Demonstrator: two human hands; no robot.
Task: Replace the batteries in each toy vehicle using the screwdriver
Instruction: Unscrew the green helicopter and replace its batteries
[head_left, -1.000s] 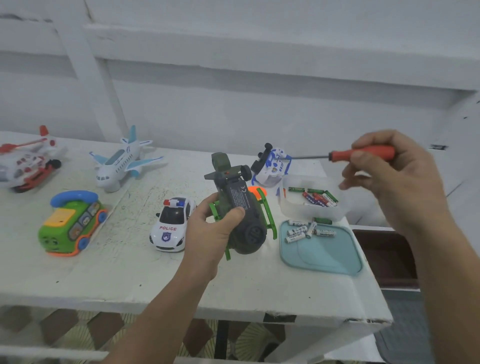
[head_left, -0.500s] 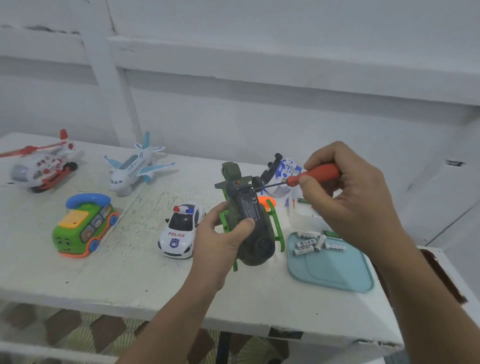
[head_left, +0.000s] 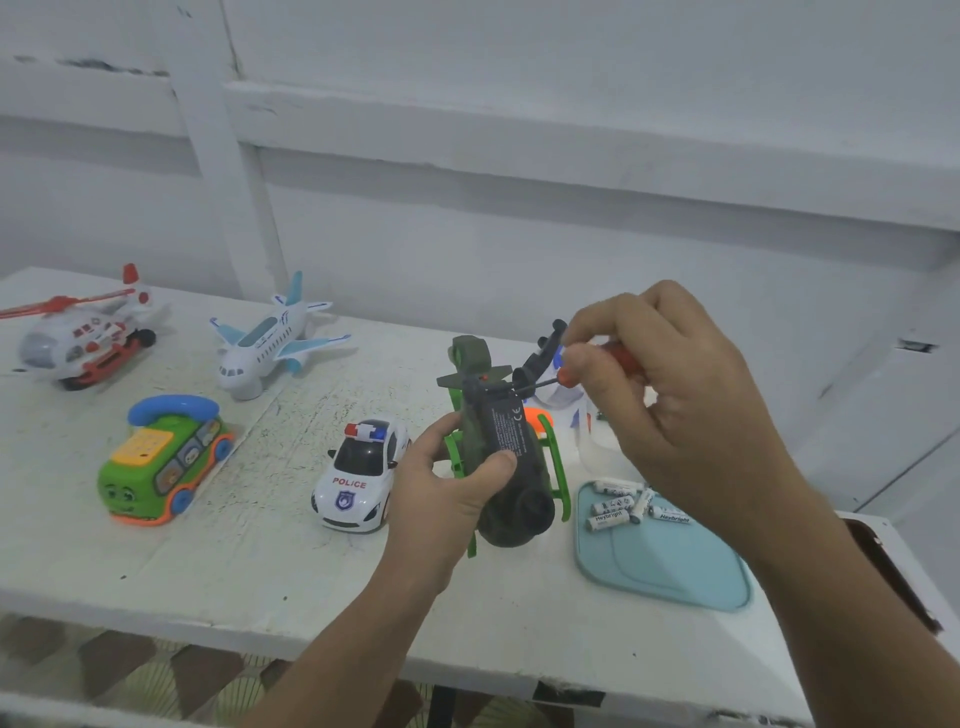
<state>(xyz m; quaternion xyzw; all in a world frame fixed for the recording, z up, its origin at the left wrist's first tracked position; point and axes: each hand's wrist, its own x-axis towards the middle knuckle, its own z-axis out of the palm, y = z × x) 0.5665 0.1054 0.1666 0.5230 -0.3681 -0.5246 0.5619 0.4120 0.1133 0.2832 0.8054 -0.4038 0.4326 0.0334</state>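
My left hand (head_left: 447, 488) grips an upside-down dark green toy helicopter (head_left: 506, 457) above the white table, its black labelled belly facing up. My right hand (head_left: 670, 395) pinches a red-handled screwdriver (head_left: 615, 361), whose dark shaft slants down to the left with the tip at the far end of the helicopter's belly. Several white batteries (head_left: 631, 506) lie on a light blue tray (head_left: 670, 566) to the right. A clear tub (head_left: 597, 452) sits mostly hidden behind my right hand.
On the white table (head_left: 249, 561) stand a police car (head_left: 358, 475), a green toy phone car (head_left: 163, 460), a white airplane (head_left: 270, 345), a red-and-white helicopter (head_left: 83, 338) at far left, and a blue-white toy (head_left: 558, 397) behind the held helicopter. The table's right edge lies just past the tray.
My right hand swung the screwdriver in from the right and brought its tip down onto the helicopter's belly. The left hand kept hold of the helicopter. The camera shifted left.
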